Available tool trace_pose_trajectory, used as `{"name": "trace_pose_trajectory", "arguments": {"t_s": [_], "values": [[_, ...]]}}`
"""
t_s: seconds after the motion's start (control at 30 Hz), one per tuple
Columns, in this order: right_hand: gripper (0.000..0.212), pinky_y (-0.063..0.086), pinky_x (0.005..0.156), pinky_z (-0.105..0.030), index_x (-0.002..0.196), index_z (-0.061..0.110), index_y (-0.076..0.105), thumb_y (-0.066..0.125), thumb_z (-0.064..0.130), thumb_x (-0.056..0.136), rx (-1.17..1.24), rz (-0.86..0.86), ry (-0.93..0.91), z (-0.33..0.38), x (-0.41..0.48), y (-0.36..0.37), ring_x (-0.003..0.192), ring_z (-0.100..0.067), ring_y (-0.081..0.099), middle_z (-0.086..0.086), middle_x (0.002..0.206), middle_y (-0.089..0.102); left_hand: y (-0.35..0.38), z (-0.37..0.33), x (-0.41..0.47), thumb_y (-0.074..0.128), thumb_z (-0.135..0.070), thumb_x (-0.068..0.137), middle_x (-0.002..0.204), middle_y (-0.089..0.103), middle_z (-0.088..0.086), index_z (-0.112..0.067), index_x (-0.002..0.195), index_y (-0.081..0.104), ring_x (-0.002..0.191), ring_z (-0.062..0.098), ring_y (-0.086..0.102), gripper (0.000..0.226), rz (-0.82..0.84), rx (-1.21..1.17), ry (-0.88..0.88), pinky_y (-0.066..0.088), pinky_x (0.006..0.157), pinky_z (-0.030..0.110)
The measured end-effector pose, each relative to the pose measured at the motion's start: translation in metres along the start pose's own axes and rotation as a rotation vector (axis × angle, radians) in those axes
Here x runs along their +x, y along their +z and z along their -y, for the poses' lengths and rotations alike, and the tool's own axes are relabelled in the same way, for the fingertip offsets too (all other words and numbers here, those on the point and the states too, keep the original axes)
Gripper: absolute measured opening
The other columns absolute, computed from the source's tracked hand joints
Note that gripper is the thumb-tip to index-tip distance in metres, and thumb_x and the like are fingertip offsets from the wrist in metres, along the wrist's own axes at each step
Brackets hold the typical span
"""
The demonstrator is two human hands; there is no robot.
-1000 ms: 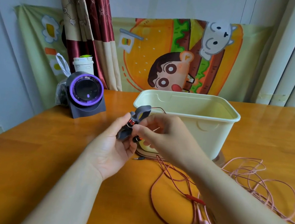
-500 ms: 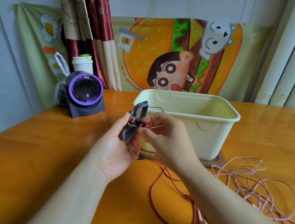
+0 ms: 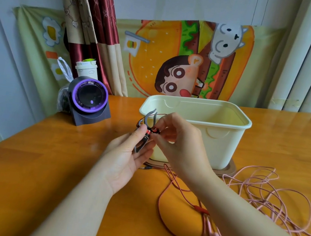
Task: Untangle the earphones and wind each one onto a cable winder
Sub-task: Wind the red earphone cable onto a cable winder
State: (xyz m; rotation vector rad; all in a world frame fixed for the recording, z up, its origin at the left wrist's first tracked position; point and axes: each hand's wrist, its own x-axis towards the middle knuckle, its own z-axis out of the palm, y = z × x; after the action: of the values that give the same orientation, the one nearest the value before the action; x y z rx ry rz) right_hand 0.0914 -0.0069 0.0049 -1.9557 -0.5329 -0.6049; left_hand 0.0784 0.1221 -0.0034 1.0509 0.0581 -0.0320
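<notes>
Orange table [image 3: 28, 161], burger banner [image 3: 159, 49] behind; left hand [image 3: 125, 161] grip tight on winder [image 3: 139, 147], right hand [image 3: 179, 140] grip pinched on earbud [image 3: 154, 130].

Gadget [image 3: 88, 101] left of tub [image 3: 225, 146], cables [image 3: 277, 201] right (on table [image 3: 25, 180])

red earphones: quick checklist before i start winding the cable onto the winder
1. Winder held firmly: ok. The left hand has its fingers curled round the grey winder.
2. Buds under control: ok. The right hand pinches the red earbuds against the winder.
3. Buds seated in the winder's slot: cannot tell, the fingers hide it.
4. Red cable free to feed: ok. It lies in an open loop on the table, with its plug by the tub.
5. Clear of the pink earphones: cannot tell. They run close together by the right forearm, which hides part of them.
</notes>
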Motion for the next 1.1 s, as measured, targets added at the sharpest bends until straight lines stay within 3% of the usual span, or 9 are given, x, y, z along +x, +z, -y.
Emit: {"name": "trace_pose_trajectory", "arguments": {"t_s": [0.23,0.37,0.5,0.6,0.77,1.1], "values": [[0.011,0.051,0.068,-0.017,0.089,0.021,0.064,0.069,0.013,0.084,0.026,0.012,-0.007,0.000,0.001,0.000,0.078,-0.004,0.059,0.009,0.087,0.065,-0.003,0.003,0.004,0.067,-0.036,0.078,0.093,0.070,0.000,-0.015,0.115,0.068,0.079,0.009,0.065,0.042,0.008,-0.140,-0.115,0.053,0.074,0.023],[0.014,0.045,0.059,-0.018,0.081,0.018,0.061,0.074,0.022,0.079,-0.002,-0.061,-0.045,0.001,-0.004,0.004,0.069,-0.007,0.053,0.010,0.074,0.057,0.000,0.006,0.004,0.066,-0.034,0.075,0.101,0.073,0.003,-0.012,0.115,0.068,0.090,0.012,0.066,0.046,0.026,-0.224,-0.135,0.051,0.090,0.027],[0.021,0.047,0.059,-0.018,0.080,0.018,0.062,0.078,0.031,0.075,0.009,-0.010,0.017,0.001,-0.006,0.008,0.069,-0.006,0.056,0.009,0.073,0.061,0.004,0.009,0.002,0.066,-0.035,0.074,0.089,0.072,0.003,-0.011,0.106,0.068,0.081,0.013,0.067,0.041,-0.008,-0.211,-0.107,0.050,0.080,0.028],[0.018,0.045,0.058,-0.014,0.081,0.019,0.067,0.078,0.032,0.075,0.019,0.023,0.074,0.000,-0.004,0.006,0.069,-0.003,0.057,0.011,0.073,0.064,0.004,0.009,0.002,0.065,-0.033,0.078,0.088,0.071,0.003,-0.010,0.109,0.068,0.081,0.013,0.065,0.038,-0.006,-0.193,-0.080,0.051,0.085,0.027],[0.007,0.041,0.053,-0.009,0.078,0.021,0.069,0.075,0.024,0.078,0.007,0.043,0.117,-0.001,-0.001,0.002,0.059,0.004,0.055,0.015,0.063,0.061,0.005,0.008,0.001,0.059,-0.025,0.090,0.104,0.071,0.008,-0.010,0.114,0.068,0.096,0.019,0.063,0.030,0.010,-0.096,0.005,0.051,0.085,0.029],[0.006,0.049,0.057,-0.014,0.076,0.022,0.067,0.071,0.018,0.078,-0.009,0.123,0.128,0.002,0.006,-0.008,0.067,-0.001,0.061,0.012,0.069,0.065,0.007,0.008,-0.002,0.054,-0.026,0.094,0.092,0.074,0.005,-0.012,0.106,0.070,0.087,0.016,0.066,0.025,0.009,-0.063,0.037,0.058,0.067,0.025]]}}
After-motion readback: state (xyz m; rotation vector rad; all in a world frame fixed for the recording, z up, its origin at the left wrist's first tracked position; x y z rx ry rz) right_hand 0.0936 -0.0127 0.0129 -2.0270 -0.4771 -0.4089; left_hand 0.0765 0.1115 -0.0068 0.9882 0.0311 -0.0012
